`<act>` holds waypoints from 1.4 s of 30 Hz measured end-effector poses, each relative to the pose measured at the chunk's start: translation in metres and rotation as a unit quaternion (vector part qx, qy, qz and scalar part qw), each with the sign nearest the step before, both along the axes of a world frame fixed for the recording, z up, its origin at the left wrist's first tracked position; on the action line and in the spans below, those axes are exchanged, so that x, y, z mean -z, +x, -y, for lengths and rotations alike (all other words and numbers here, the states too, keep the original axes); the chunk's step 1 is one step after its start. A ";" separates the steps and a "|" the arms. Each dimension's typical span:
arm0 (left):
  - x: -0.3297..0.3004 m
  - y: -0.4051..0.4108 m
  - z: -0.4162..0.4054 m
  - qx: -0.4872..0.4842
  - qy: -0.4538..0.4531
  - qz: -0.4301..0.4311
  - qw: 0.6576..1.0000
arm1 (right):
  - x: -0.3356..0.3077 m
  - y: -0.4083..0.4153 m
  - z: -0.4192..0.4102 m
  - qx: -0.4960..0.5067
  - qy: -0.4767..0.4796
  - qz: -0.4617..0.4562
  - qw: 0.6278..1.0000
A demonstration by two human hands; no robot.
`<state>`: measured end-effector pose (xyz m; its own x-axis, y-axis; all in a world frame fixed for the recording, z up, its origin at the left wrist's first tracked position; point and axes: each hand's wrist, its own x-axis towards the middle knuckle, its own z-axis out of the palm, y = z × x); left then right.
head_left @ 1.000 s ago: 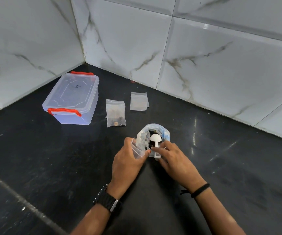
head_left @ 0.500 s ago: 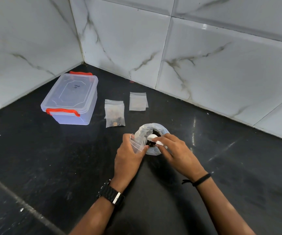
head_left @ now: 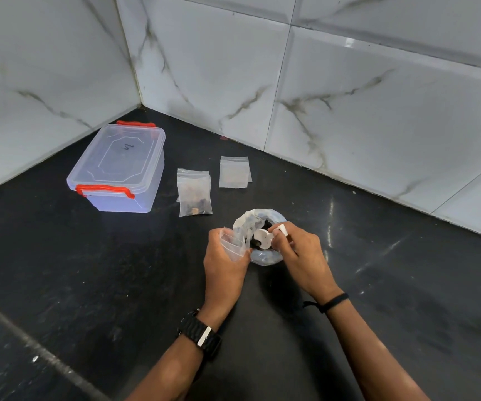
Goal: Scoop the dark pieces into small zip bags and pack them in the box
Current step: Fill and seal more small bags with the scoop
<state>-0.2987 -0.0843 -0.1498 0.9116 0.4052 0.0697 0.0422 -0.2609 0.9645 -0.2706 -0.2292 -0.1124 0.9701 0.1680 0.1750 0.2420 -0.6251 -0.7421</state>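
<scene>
A large clear bag point(head_left: 265, 256) with its mouth rolled open sits on the black counter and holds the dark pieces point(head_left: 265, 225). My right hand point(head_left: 302, 256) pinches a white scoop point(head_left: 263, 238) whose bowl dips into that bag. My left hand point(head_left: 224, 261) holds a small empty zip bag point(head_left: 232, 244), mouth up, right beside the big bag. A filled small zip bag point(head_left: 194, 193) lies flat further back, with a stack of empty zip bags point(head_left: 234, 172) to its right. The clear box point(head_left: 120, 169) with red latches stands shut at the back left.
White marble-look wall tiles point(head_left: 349, 96) close off the corner behind the counter. The black countertop point(head_left: 89, 285) extends left and right of my hands. A pale seam line point(head_left: 31, 342) runs across its near left part.
The scoop has gone from lying handle-down over the bag to tilted sideways with its bowl down among the dark pieces. My left hand has raised the small bag slightly.
</scene>
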 end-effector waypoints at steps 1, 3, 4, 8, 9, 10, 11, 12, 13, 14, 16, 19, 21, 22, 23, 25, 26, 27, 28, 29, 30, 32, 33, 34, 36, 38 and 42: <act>0.000 0.000 0.000 -0.001 -0.007 0.001 1.000 | 0.000 0.001 0.000 0.005 0.010 -0.008 1.000; -0.001 0.000 -0.001 -0.002 -0.020 0.002 1.000 | 0.000 0.002 -0.002 0.014 0.030 -0.023 0.999; -0.001 0.000 -0.001 -0.002 -0.023 0.004 1.000 | -0.001 0.003 -0.003 0.022 0.042 -0.028 0.999; -0.001 0.000 -0.002 0.011 -0.019 0.008 1.000 | -0.001 0.006 -0.004 0.091 0.139 -0.055 0.985; -0.001 0.000 -0.002 0.014 -0.016 0.011 1.000 | 0.000 0.007 -0.004 0.101 0.162 -0.065 0.979; -0.001 -0.001 -0.002 0.016 -0.014 0.013 1.000 | 0.000 0.008 -0.003 0.104 0.179 -0.074 0.976; -0.001 0.000 -0.002 0.017 -0.013 0.014 1.000 | 0.001 0.008 -0.002 0.098 0.187 -0.082 0.974; -0.001 0.000 -0.002 0.016 -0.013 0.014 1.000 | 0.002 0.008 -0.001 0.089 0.189 -0.088 0.974; 0.000 0.001 -0.002 0.014 -0.013 0.014 1.000 | 0.002 0.008 -0.001 0.079 0.187 -0.094 0.975; 0.000 0.001 -0.002 0.013 -0.013 0.013 1.000 | 0.003 0.007 -0.001 0.073 0.188 -0.099 0.974; 0.000 0.002 -0.002 0.009 -0.013 0.010 1.000 | 0.004 0.008 -0.001 0.082 0.210 -0.110 0.968; 0.000 0.002 -0.003 0.010 -0.004 0.010 1.000 | 0.008 0.012 0.002 0.127 0.267 -0.133 0.946; 0.000 0.002 -0.004 0.016 0.004 0.008 1.000 | 0.008 0.012 0.003 0.135 0.289 -0.148 0.936; 0.001 0.002 -0.004 0.020 0.009 0.006 1.000 | 0.008 0.012 0.003 0.132 0.290 -0.150 0.936; 0.001 0.002 -0.004 0.022 0.016 0.004 1.000 | 0.008 0.011 0.002 0.131 0.291 -0.151 0.936; -0.001 0.000 -0.005 0.019 0.033 0.000 0.999 | 0.006 0.009 0.002 0.139 0.309 -0.153 0.928; -0.003 -0.001 -0.005 0.017 0.041 0.001 0.999 | 0.005 0.009 0.002 0.147 0.325 -0.155 0.921; -0.005 -0.002 -0.005 0.015 0.048 0.006 0.999 | 0.003 0.009 0.002 0.153 0.339 -0.156 0.915; -0.006 -0.004 -0.006 0.016 0.056 0.014 0.998 | 0.000 0.008 0.003 0.155 0.346 -0.154 0.912; -0.007 -0.007 -0.006 0.017 0.065 0.024 0.997 | -0.003 0.006 0.004 0.153 0.350 -0.151 0.912; -0.008 -0.008 -0.007 0.020 0.075 0.032 0.996 | -0.007 0.004 0.005 0.149 0.352 -0.146 0.912; -0.009 -0.010 -0.008 0.022 0.092 0.041 0.995 | -0.016 -0.001 0.006 0.126 0.365 -0.133 0.913; -0.009 -0.010 -0.009 0.023 0.097 0.043 0.994 | -0.022 -0.004 0.005 0.109 0.373 -0.123 0.913; -0.010 -0.010 -0.009 0.023 0.101 0.042 0.994 | -0.028 -0.008 0.005 0.090 0.376 -0.109 0.916; -0.011 -0.009 -0.009 0.025 0.107 0.037 0.993 | -0.039 -0.016 0.001 0.052 0.359 -0.065 0.930; -0.013 -0.007 -0.010 0.028 0.114 0.038 0.992 | -0.049 -0.026 -0.004 0.005 0.310 -0.001 0.951; -0.017 -0.004 -0.010 0.035 0.108 0.045 0.993 | -0.054 -0.035 -0.005 -0.111 0.065 0.122 0.984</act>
<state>-0.3026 -0.0744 -0.1331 0.9229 0.3087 0.2304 -0.0664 -0.4615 0.8846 -0.3055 -0.2238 -0.0587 0.8385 0.3314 0.4325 0.5429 -0.4404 -0.7151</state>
